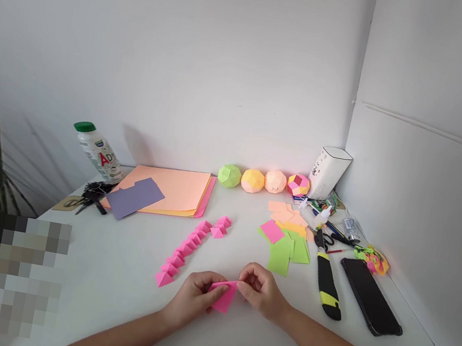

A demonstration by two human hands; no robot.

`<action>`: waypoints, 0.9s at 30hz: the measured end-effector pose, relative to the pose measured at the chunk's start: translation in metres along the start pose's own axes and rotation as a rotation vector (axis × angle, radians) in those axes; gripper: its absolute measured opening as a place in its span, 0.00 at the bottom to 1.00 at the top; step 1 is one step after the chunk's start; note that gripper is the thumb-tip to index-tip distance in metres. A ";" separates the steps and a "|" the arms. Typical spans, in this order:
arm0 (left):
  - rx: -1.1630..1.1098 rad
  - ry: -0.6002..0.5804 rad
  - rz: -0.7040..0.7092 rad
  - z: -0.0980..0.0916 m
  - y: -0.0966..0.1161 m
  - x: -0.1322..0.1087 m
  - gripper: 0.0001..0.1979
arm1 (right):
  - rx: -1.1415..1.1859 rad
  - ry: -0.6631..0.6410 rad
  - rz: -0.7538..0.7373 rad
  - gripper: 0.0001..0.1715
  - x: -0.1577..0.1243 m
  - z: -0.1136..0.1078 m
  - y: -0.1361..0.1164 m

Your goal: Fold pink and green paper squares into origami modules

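Note:
A pink paper square (226,299) is held low over the front of the white table. My left hand (197,293) pinches its left side between thumb and fingers. At the paper's upper right corner, my right hand (262,292) has thumb and forefinger pressed together on the edge. A row of small folded pink paper pieces (187,247) runs diagonally beyond my left hand, with a short second row (220,228) beside it. Farther off to the right lie loose green paper squares (281,252) with one pink square (272,231) on top and orange ones behind.
Several faceted paper balls (252,181) line the wall near a white box (330,171). A utility knife (328,285), scissors (323,239) and a black phone (370,297) lie right. Orange sheets (170,186), a purple paper (136,198), keys (95,197) and a bottle (99,153) sit left.

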State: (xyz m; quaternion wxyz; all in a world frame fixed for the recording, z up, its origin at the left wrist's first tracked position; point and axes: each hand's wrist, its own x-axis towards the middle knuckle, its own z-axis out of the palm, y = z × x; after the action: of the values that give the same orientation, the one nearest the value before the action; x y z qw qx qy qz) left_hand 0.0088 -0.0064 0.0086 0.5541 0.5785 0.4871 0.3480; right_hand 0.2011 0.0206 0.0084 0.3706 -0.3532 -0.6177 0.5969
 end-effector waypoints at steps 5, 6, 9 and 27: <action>0.094 -0.068 0.049 0.002 0.005 -0.002 0.15 | -0.124 -0.051 -0.048 0.11 -0.001 0.004 0.002; 0.089 -0.069 0.050 0.002 0.006 -0.002 0.15 | -0.121 -0.050 -0.042 0.12 -0.001 0.004 0.003; 0.023 -0.014 -0.014 0.002 0.008 -0.001 0.14 | -0.089 -0.022 -0.033 0.13 -0.002 0.004 0.004; -0.072 0.018 -0.071 0.001 0.007 0.000 0.16 | -0.104 -0.010 0.026 0.15 -0.002 0.004 0.001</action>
State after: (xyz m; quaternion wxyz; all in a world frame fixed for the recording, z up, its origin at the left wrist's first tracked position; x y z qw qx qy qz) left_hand 0.0109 -0.0064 0.0154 0.5820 0.5374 0.4996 0.3505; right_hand 0.1982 0.0169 0.0074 0.3408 -0.3770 -0.6452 0.5705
